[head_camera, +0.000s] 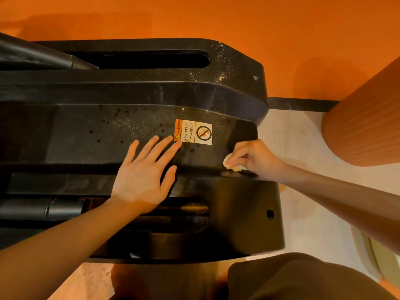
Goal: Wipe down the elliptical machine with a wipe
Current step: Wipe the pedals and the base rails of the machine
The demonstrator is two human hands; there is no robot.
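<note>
The black elliptical machine base (134, 118) fills the middle of the view, dusty and speckled on its far side. A white and orange warning sticker (193, 132) sits on its central cover. My left hand (144, 172) lies flat on that cover with fingers spread, fingertips touching the sticker's left edge. My right hand (253, 158) pinches a small crumpled white wipe (231, 163) and presses it against the groove near the cover's right end.
Orange wall (194, 16) runs behind the machine. A ribbed orange column (365, 126) stands at the right on pale floor (296, 139). Pedal rail slots (151, 59) with dark arms run along both sides of the base. My dark-clothed knee (303, 278) is at the bottom.
</note>
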